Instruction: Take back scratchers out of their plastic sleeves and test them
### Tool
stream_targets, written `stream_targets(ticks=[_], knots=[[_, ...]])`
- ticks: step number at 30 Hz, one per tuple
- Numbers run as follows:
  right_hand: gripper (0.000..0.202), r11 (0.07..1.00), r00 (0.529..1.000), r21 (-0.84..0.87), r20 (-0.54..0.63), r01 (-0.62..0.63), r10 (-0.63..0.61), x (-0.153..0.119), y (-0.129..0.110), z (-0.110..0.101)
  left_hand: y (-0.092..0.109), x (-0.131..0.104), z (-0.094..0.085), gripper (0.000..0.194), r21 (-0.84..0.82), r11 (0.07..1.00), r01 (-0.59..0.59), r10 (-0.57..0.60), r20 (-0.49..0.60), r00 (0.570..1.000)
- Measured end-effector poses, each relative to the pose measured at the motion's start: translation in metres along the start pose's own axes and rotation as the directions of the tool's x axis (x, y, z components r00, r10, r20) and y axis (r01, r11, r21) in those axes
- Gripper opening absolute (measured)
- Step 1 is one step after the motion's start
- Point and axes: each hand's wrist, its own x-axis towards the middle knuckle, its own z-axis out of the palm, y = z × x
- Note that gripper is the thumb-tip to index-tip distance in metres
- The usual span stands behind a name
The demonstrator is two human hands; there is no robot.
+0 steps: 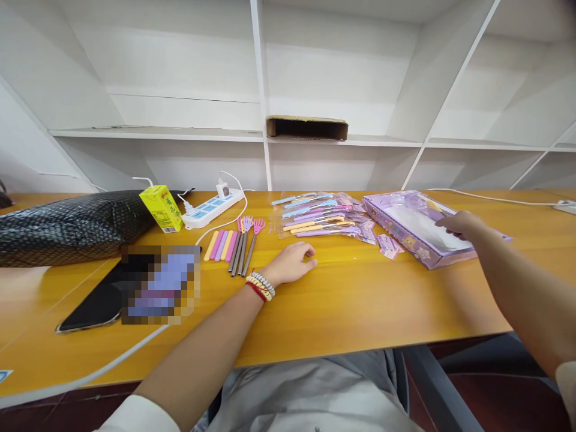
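My left hand (294, 264), with coiled and red bands at the wrist, rests loosely curled on the table, a gap between thumb and fingers and nothing seen in it. Left of it lie several metal rods with claw heads, like back scratcher parts (243, 246), beside several pink, purple and yellow handles (220, 245). Beyond it are several back scratchers in clear plastic bags (315, 215). My right hand (459, 226) reaches over the purple shallow box (407, 237), fingers drawn together at its white interior; what they grip, if anything, is hidden. Small printed cards (389, 246) lie near the box.
A white power strip (213, 207) with cables stands behind a yellow drink carton (162, 208) and a black bubble-wrap package (76, 225). A dark phone-like device (96, 300) lies at left, partly blurred. White shelves hold a cardboard box (307, 128).
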Motion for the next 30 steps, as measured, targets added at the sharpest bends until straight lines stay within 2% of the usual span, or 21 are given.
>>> stream_targets(ticks=[2, 3, 4, 5, 6, 8, 10, 12, 13, 14, 16, 19, 22, 26, 30], knots=[[0.036, 0.977, 0.995, -0.187, 0.013, -0.099, 0.104, -0.005, -0.012, -0.004, 0.0, 0.0, 0.0, 0.024, 0.017, 1.0, 0.006, -0.006, 0.01, 1.0], [0.03, 0.965, 0.993, -0.242, 0.019, -0.104, 0.112, -0.01, -0.022, -0.006, 0.0, 0.001, 0.0, 0.024, 0.025, 1.0, 0.007, -0.008, 0.014, 1.0], [0.022, 0.96, 0.997, -0.276, 0.037, -0.057, 0.069, -0.018, -0.034, -0.007, 0.001, 0.001, 0.0, 0.024, 0.033, 0.999, 0.006, -0.007, 0.017, 1.0], [0.016, 0.963, 0.997, -0.271, 0.071, 0.019, 0.001, -0.027, -0.047, -0.006, 0.001, 0.001, 0.0, 0.024, 0.042, 0.999, 0.004, -0.005, 0.017, 1.0], [0.019, 0.974, 0.991, -0.209, 0.119, 0.091, -0.066, -0.038, -0.062, -0.004, 0.001, 0.001, 0.0, 0.024, 0.049, 0.999, 0.001, -0.002, 0.019, 1.0], [0.027, 0.992, 0.958, 0.031, 0.259, 0.121, -0.125, -0.066, -0.091, 0.005, 0.001, 0.0, -0.001, 0.025, 0.061, 0.998, -0.004, 0.003, 0.02, 1.0], [0.025, 0.943, 0.891, 0.322, 0.397, 0.087, -0.218, -0.098, -0.116, 0.02, 0.001, 0.0, -0.001, 0.025, 0.067, 0.998, -0.008, 0.007, 0.023, 1.0], [0.03, 0.842, 0.759, 0.539, 0.564, -0.038, -0.326, -0.129, -0.134, 0.04, 0.002, -0.001, -0.001, 0.025, 0.07, 0.997, -0.011, 0.009, 0.025, 1.0], [0.033, 0.778, 0.7, 0.616, 0.611, -0.127, -0.369, -0.144, -0.139, 0.05, 0.002, -0.001, -0.001, 0.025, 0.073, 0.997, -0.011, 0.01, 0.025, 1.0], [0.035, 0.731, 0.633, 0.646, 0.664, -0.219, -0.398, -0.158, -0.143, 0.06, 0.002, -0.001, -0.001, 0.025, 0.074, 0.997, -0.011, 0.009, 0.025, 1.0], [0.035, 0.676, 0.54, 0.652, 0.726, -0.342, -0.427, -0.181, -0.145, 0.079, 0.003, -0.001, -0.002, 0.025, 0.058, 0.998, -0.011, 0.01, 0.022, 1.0], [0.032, 0.625, 0.431, 0.627, 0.777, -0.466, -0.458, -0.206, -0.138, 0.099, 0.006, 0.0, -0.004, 0.031, -0.038, 0.999, -0.008, 0.009, 0.025, 1.0], [0.032, 0.633, 0.328, 0.56, 0.828, -0.535, -0.456, -0.219, -0.127, 0.107, 0.01, 0.0, -0.006, 0.039, -0.104, 0.994, 0.01, -0.007, 0.03, 1.0], [0.03, 0.628, 0.268, 0.535, 0.839, -0.565, -0.474, -0.225, -0.12, 0.109, 0.015, -0.001, -0.005, 0.044, -0.115, 0.993, -0.013, 0.017, 0.037, 0.999], [0.03, 0.621, 0.258, 0.558, 0.821, -0.55, -0.508, -0.229, -0.123, 0.111, 0.02, -0.001, 0.0, 0.037, -0.141, 0.99, -0.012, 0.015, 0.019, 1.0]])
